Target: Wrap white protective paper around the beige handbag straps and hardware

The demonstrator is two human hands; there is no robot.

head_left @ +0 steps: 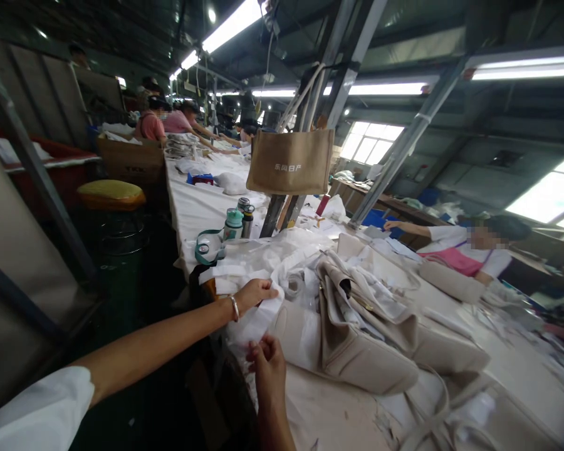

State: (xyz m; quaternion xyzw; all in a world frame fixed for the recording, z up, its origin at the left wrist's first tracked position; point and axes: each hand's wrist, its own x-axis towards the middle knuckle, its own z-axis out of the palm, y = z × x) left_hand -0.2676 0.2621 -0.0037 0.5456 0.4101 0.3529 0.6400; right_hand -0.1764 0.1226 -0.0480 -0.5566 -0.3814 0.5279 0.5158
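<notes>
My left hand [257, 294], with a bracelet at the wrist, is closed on the upper end of a white paper sheet [259, 318] at the near edge of a long white table [195, 207]. My right hand [267, 369] pinches the lower end of the same sheet. Just right of my hands lies a cream leather handbag [366, 351] on its side, with more white wrapping paper [282, 254] heaped behind it.
Two drink bottles [237, 222] and a green tape loop [205, 247] stand further along the table. A brown tote bag [291, 161] hangs from a slanted steel post. A co-worker in pink [455, 254] leans in at right; other people sit far down. A yellow stool [111, 193] stands left.
</notes>
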